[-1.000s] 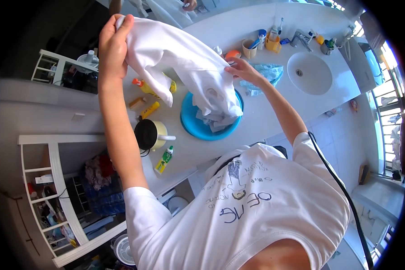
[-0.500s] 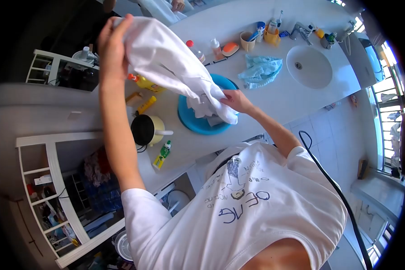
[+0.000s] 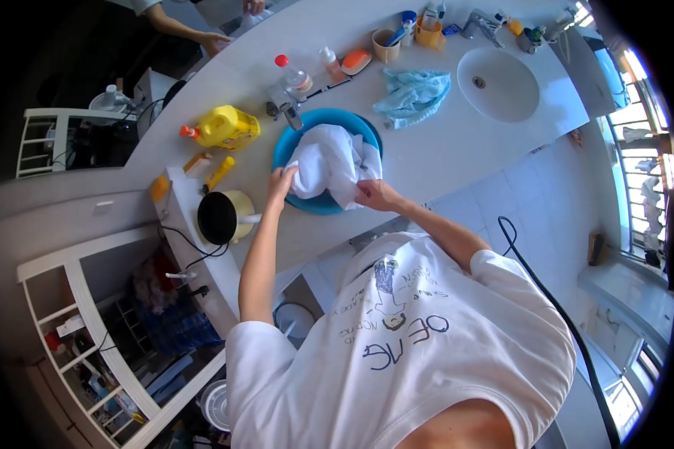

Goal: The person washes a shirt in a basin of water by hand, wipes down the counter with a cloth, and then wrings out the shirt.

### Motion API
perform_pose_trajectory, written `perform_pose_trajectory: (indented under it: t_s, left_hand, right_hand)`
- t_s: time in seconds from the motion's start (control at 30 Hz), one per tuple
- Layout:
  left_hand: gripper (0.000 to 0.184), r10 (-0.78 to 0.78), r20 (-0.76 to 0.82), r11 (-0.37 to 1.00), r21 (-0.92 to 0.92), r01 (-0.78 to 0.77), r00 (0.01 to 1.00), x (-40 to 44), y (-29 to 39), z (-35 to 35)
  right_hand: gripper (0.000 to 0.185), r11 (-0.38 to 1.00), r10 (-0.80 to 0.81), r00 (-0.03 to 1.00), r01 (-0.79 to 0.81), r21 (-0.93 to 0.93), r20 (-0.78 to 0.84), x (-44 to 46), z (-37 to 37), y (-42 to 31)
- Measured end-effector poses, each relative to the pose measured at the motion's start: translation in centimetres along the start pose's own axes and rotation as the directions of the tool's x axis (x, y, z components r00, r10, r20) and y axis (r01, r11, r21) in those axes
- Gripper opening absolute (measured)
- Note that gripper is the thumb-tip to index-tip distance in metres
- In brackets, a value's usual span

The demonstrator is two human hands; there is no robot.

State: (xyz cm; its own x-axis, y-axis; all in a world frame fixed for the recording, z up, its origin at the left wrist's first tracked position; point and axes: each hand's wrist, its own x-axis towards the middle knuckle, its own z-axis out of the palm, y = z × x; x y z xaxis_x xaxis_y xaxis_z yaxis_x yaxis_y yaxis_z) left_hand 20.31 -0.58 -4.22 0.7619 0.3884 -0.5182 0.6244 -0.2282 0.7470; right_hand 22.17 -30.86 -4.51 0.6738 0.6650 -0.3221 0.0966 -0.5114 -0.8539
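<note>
At the basin [image 3: 314,203], we are pinching the cloth [image 3: 322,159] with our left hand [image 3: 281,182] and right hand [image 3: 380,195], probably for controlling its edges while its bulk is resting inside.

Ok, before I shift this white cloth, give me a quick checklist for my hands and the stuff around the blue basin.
1. Left hand gripping the white cloth: ok, pinching its edge.
2. Right hand gripping it: ok, at the opposite side.
3. Cloth fully inside the blue basin: not ok, it overlaps the near rim beside the right hand.
4. Pot clear of the basin: ok, standing apart, handle pointing towards it.
5. Water in the basin: cannot tell, the cloth hides the inside.
</note>
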Motion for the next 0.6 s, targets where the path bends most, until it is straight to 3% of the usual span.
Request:
perform_pose_trajectory:
  t_s: [0.03, 0.07, 0.1, 0.13, 0.17, 0.2, 0.23, 0.27, 0.3, 0.33, 0.37, 0.4, 0.43, 0.5, 0.57, 0.6]
  left_hand:
    - [0.055, -0.090, 0.090, 0.990, 0.118, 0.080, 0.992, 0.2, -1.1, 0.2]
    - [0.055, -0.098, 0.099, 0.990, 0.110, 0.087, 0.990, 0.5, -2.3, 0.8]
    - [0.055, 0.010, -0.035, 0.860, 0.510, 0.009, 0.999, 0.2, -2.9, 1.4]
    - [0.056, 0.167, -0.110, 0.568, 0.823, -0.004, 0.980, -0.3, -3.4, 2.0]
    - [0.051, 0.287, -0.210, 0.588, 0.809, 0.001, 0.935, -3.0, -0.3, 2.5]
    - [0.051, 0.280, -0.208, 0.595, 0.804, 0.001, 0.937, -2.8, -0.4, 2.9]
    - [0.047, 0.529, -0.204, 0.612, 0.765, -0.203, 0.824, -2.3, -0.3, 3.2]
    - [0.042, 0.735, -0.222, 0.567, 0.720, -0.400, 0.641, -2.1, -0.3, 3.5]
    - [0.031, 0.746, -0.254, 0.621, 0.598, -0.506, 0.615, -3.5, 1.3, 4.6]
    - [0.030, 0.746, -0.218, 0.648, 0.459, -0.608, 0.630, -4.7, 2.3, 5.5]
    - [0.032, 0.719, -0.161, 0.679, 0.373, -0.633, 0.676, -6.7, 3.4, 6.6]
    - [0.032, 0.593, -0.001, 0.759, 0.337, -0.558, 0.805, -8.4, 4.0, 7.3]
    - [0.031, 0.301, 0.183, 0.813, 0.463, -0.353, 0.936, -9.8, 4.7, 7.7]
    - [0.039, 0.258, 0.225, 0.832, 0.442, -0.335, 0.940, -10.5, 2.4, 9.0]
    - [0.048, 0.202, 0.265, 0.853, 0.425, -0.302, 0.943, -8.9, -2.7, 10.4]
    - [0.052, 0.441, 0.097, 0.840, 0.305, -0.449, 0.892, -7.0, -6.7, 11.4]
  right_hand:
    - [0.032, 0.999, -0.035, 0.999, 0.035, 0.000, 0.013, -0.4, 0.4, 0.5]
    - [0.033, 0.998, -0.069, 0.997, 0.069, -0.001, 0.027, -0.8, 0.6, 1.1]
    - [0.037, 0.999, -0.049, 0.997, 0.049, 0.007, 0.051, -1.1, 0.5, 1.5]
    - [0.037, 0.999, -0.039, 0.998, 0.039, 0.001, 0.058, -1.3, 0.7, 2.3]
    - [0.039, 0.991, -0.092, 0.991, 0.082, -0.105, -0.095, -1.3, 1.2, 3.4]
    - [0.040, 0.971, -0.160, 0.958, 0.109, -0.215, -0.239, -1.4, 1.2, 3.5]
    - [0.040, 0.970, -0.155, 0.960, 0.103, -0.220, -0.234, -1.4, 1.0, 3.7]
    - [0.040, 0.996, -0.028, 0.963, 0.003, -0.091, -0.268, -1.2, 0.5, 3.9]
    - [0.039, 0.995, 0.102, 0.953, -0.095, 0.040, -0.286, -1.0, 0.0, 3.7]
    - [0.039, 0.994, 0.105, 0.953, -0.100, 0.035, -0.284, -0.9, -0.6, 2.9]
    - [0.039, 0.970, 0.181, 0.955, -0.134, 0.205, -0.236, -0.6, -1.3, 1.7]
    - [0.038, 0.915, 0.245, 0.953, -0.167, 0.367, -0.178, -0.2, -1.8, 0.5]
    - [0.037, 0.923, 0.170, 0.957, -0.072, 0.378, -0.233, 0.2, -1.6, -0.6]
    - [0.034, 0.868, 0.012, 0.969, 0.113, 0.484, -0.248, 1.8, -0.4, -3.4]
    - [0.031, 0.911, -0.133, 0.988, 0.155, 0.383, -0.083, 2.2, -0.2, -8.6]
    - [0.033, 0.894, -0.281, 0.950, 0.311, 0.324, -0.137, 2.6, 1.6, -9.5]
